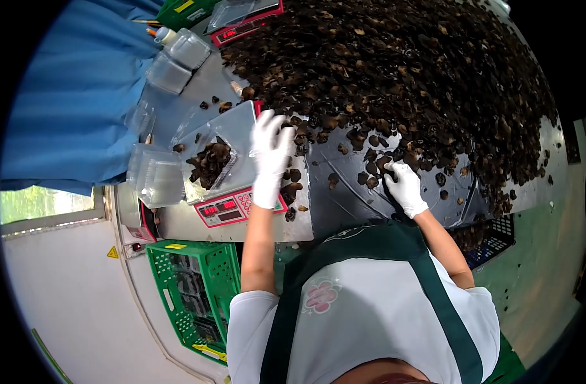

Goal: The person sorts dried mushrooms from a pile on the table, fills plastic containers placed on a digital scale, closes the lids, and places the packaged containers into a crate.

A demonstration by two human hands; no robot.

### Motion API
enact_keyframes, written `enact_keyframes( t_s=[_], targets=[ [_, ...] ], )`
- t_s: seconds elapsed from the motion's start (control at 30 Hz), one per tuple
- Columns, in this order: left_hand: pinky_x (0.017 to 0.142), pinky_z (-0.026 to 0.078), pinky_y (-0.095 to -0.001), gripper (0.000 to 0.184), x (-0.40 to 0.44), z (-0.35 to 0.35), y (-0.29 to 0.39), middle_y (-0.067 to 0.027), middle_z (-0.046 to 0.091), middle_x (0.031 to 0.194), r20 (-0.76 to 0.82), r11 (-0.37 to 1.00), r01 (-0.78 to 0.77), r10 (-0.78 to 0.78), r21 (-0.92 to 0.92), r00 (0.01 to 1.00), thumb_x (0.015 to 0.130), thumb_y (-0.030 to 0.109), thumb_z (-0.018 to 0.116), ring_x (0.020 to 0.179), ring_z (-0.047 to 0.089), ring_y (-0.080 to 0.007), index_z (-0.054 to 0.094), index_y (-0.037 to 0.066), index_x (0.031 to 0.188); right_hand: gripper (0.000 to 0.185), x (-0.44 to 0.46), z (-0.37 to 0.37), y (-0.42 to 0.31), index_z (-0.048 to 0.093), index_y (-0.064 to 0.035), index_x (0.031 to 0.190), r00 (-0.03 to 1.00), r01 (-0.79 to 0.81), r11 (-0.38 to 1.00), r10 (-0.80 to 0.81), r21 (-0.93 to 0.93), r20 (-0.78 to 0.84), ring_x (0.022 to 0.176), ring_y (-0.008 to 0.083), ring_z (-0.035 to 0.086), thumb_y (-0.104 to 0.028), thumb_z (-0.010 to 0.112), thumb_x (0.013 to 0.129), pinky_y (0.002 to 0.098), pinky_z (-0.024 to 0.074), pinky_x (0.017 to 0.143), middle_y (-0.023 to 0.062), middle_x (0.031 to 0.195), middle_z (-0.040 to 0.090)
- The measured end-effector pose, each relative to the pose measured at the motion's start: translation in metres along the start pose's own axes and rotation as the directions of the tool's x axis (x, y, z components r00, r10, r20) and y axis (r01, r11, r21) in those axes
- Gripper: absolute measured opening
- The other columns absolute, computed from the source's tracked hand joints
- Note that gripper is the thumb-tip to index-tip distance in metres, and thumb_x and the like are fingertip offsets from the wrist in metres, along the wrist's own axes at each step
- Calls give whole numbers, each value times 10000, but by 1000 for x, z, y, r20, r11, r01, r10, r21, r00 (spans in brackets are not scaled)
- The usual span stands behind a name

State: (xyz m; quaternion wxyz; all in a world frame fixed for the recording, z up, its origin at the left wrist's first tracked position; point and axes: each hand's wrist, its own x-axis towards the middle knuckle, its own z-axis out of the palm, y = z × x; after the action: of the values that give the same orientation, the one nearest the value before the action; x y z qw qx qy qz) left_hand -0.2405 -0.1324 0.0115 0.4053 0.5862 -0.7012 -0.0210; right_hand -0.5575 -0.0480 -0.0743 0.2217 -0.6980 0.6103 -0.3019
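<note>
My left hand [270,153], in a white glove, is over the right edge of a red digital scale [226,208] with its fingers apart and nothing visible in them. On the scale's pan a clear plastic tray [227,171] carries a heap of dark wood ear mushrooms [210,163]. My right hand [405,187], also gloved in white, rests low over the dark sheet [344,182] with curled fingers. Its fingertips are at some loose wood ear mushrooms [372,168]; what lies between them is hidden.
A large pile of wood ear mushrooms [408,70] covers the far table. Clear plastic boxes [158,176] stand left of the scale. A second red scale [248,27] is at the back. Below the table edge are a green crate [194,288] and a dark basket [491,240].
</note>
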Motion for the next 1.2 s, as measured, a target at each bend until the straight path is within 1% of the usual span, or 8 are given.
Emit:
enact_keyframes(
  t_s=[0.23, 0.3, 0.43, 0.63, 0.73, 0.87, 1.07, 1.2],
  targets=[
    [1104, 224, -530, 989, 8, 118, 2, -215, 157, 1530, 407, 950, 150, -255, 272, 877, 697, 565, 732, 1383, 200, -414, 276, 151, 1471, 222, 26, -11, -12, 659, -97, 993, 996, 6, 1000, -8, -28, -84, 866, 249, 624, -122, 676, 773, 339, 506, 752, 73, 925, 664],
    [1070, 287, -517, 965, 16, 129, 5, -193, 168, 1535, 469, 935, 23, -199, 353, 861, 701, 575, 721, 1345, 277, -385, 296, 171, 1468, 218, 34, -11, -10, 659, -102, 994, 997, 31, 998, -35, -48, -75, 846, 251, 628, -124, 671, 777, 336, 509, 745, 72, 902, 660],
    [904, 457, -409, 710, 3, 141, 4, -96, 512, 1263, 485, 980, 39, -131, 195, 865, 744, 487, 715, 1127, 481, -299, 492, 156, 1331, 253, 58, -16, -12, 648, -117, 1056, 993, -14, 990, 30, -141, 112, 875, 252, 640, -154, 641, 806, 347, 517, 758, 77, 912, 672],
    [695, 501, -266, 136, -31, 119, 21, -44, 655, 923, 51, 980, 94, -86, -177, 995, 824, 129, 699, 783, 644, -180, 690, 89, 954, 416, 120, -22, -22, 594, -131, 1183, 992, 126, 987, -126, -103, 8, 862, 254, 634, -188, 700, 785, 345, 533, 790, 71, 1135, 641],
    [657, 460, -219, 120, -37, 113, 12, -22, 654, 850, 52, 896, 280, -279, -344, 959, 821, 98, 706, 726, 585, -90, 701, 62, 936, 571, 164, -13, -24, 515, -112, 1269, 985, 170, 932, -175, -320, 14, 1037, 307, 550, -198, 731, 747, 382, 510, 839, 110, 1316, 513],
    [663, 436, -202, 153, -45, 107, -3, 21, 652, 842, 93, 698, 516, -548, -497, 831, 846, 128, 700, 719, 542, -47, 711, 56, 980, 429, 178, 18, -7, 597, -79, 1084, 968, 250, 842, -227, -477, 106, 1045, 305, 529, -160, 744, 690, 394, 466, 828, 139, 1306, 507],
    [614, 468, -225, 276, -43, 101, 13, -51, 673, 955, 41, 892, 327, -331, -312, 943, 792, 150, 753, 741, 609, -108, 686, 57, 1042, 258, 112, 12, -2, 593, -57, 886, 921, 380, 918, -387, -115, -41, 904, 264, 582, -28, 704, 655, 342, 504, 755, 75, 1111, 632],
    [807, 503, -340, 483, -40, 122, 26, -54, 587, 1186, 272, 972, 113, -54, -207, 961, 773, 279, 741, 1016, 609, -223, 594, 129, 1208, 266, 73, -4, 6, 602, -54, 880, 947, 302, 952, -307, -56, -96, 852, 266, 604, -11, 715, 643, 328, 521, 721, 83, 1064, 656]
  ],
)
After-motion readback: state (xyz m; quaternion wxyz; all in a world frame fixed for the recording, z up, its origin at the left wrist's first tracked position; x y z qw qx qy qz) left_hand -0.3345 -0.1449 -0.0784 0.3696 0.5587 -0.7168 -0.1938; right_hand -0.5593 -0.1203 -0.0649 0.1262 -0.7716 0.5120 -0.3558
